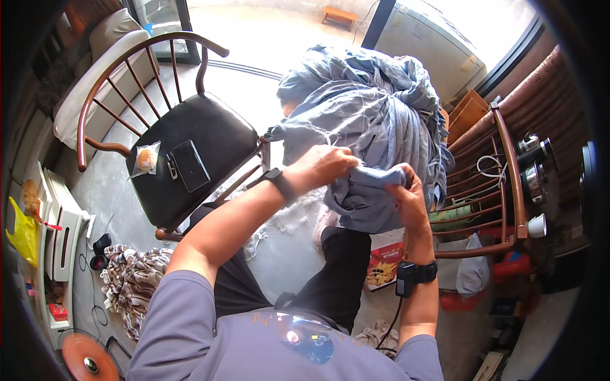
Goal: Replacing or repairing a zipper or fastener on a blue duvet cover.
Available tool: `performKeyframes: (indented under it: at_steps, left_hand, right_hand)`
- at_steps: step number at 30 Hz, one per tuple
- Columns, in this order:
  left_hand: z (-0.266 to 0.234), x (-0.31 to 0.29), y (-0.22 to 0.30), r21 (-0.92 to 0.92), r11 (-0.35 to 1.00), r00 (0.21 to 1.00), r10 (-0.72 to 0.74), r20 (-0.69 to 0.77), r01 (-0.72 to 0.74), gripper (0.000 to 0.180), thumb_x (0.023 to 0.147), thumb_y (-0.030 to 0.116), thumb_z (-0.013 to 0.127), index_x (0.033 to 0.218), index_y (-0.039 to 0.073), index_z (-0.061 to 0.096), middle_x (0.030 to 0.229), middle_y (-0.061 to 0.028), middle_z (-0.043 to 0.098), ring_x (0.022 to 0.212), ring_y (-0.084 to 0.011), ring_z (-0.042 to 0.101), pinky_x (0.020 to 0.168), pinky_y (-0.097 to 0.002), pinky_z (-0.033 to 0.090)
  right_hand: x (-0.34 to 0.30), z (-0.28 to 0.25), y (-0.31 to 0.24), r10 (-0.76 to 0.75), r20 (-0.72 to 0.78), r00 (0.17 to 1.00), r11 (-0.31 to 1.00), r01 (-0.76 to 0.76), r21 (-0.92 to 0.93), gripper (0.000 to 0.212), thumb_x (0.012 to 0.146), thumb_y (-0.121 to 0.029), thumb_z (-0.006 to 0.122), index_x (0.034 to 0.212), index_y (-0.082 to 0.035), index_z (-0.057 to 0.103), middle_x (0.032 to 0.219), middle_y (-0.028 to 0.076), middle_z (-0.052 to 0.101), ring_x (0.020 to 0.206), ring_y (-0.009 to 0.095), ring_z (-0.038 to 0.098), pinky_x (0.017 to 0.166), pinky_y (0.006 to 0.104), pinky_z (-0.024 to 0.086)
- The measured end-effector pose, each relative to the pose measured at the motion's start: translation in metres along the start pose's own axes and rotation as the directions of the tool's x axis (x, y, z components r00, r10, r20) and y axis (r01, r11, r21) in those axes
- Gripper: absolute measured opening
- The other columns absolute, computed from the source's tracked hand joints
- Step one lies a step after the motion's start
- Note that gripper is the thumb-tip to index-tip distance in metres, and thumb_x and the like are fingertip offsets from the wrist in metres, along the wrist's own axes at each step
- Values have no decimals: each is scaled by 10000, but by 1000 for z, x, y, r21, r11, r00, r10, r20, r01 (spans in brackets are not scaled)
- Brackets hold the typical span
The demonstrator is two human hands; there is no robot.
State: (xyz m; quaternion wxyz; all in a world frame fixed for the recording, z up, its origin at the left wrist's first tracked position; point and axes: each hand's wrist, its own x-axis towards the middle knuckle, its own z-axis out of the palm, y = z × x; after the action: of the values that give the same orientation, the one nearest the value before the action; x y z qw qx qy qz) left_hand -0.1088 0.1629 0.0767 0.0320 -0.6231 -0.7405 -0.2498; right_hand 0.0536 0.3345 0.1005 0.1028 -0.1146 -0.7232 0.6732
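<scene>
A large heap of blue-grey cloth (375, 105) rises in front of me, with loose white threads along its folds. My left hand (324, 168) is closed in a pinch at a whitish, frayed edge of this cloth. On the other side of the same folded edge, my right hand (408, 198) grips the fabric between thumb and fingers. The stretch of cloth between the hands is bunched, and the rest hangs down toward my knees. What supports the heap is mostly hidden beneath it.
At left, a wooden chair with a black seat (216, 120) carries a dark phone-like slab (190, 166) and a wrapped round bun (147, 157). A second wooden chair (508, 184) stands at right. White thread scraps (286, 219) and patterned fabric (136, 279) lie on the floor.
</scene>
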Motion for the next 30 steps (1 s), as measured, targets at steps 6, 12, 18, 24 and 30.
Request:
performKeyframes:
  at_steps: [6, 12, 18, 24, 30]
  left_hand:
    - [-35, -52, -36, -376, 911, 928, -277, -249, 170, 105, 850, 43, 539, 830, 36, 642, 733, -57, 639, 627, -98, 593, 586, -260, 472]
    - [-22, -74, -21, -662, 713, 832, -497, -245, 231, 224, 907, 195, 531, 850, -7, 610, 780, -71, 620, 718, -140, 566, 643, -286, 453]
    - [60, -14, 2, -490, 854, 844, -386, -372, 175, 260, 791, 148, 673, 982, 7, 566, 927, -167, 602, 871, -238, 604, 780, -338, 472]
    - [22, -30, -23, -971, -220, 882, -436, 180, 89, 218, 868, 113, 593, 1054, 5, 561, 971, -27, 613, 874, -76, 551, 775, -227, 442]
    - [48, -28, -46, -967, 59, 857, -479, 189, 246, 260, 878, 204, 593, 1034, -2, 575, 936, -21, 605, 868, -76, 542, 772, -236, 442]
  right_hand:
    - [9, -34, 32, 18, -342, 940, 999, -29, -28, 61, 882, -144, 592, 884, -83, 591, 765, -64, 548, 655, 1, 440, 582, 165, 355]
    - [20, -7, 27, 53, -430, 901, 994, -8, 106, 126, 903, -199, 572, 882, -78, 600, 759, -60, 566, 639, 14, 467, 569, 165, 366]
    - [9, 8, 9, 211, -366, 906, 962, -128, 240, 199, 895, -308, 580, 896, -110, 593, 700, -64, 556, 425, 16, 402, 342, 168, 251]
    - [-1, -38, 27, -187, -158, 970, 947, 135, -290, 89, 865, -127, 613, 843, -50, 576, 732, -71, 552, 678, 6, 471, 608, 169, 382]
    - [-5, -1, -3, -602, -124, 788, 180, -18, -984, 227, 661, 20, 632, 864, -77, 595, 937, 87, 528, 891, 320, 560, 720, 385, 475]
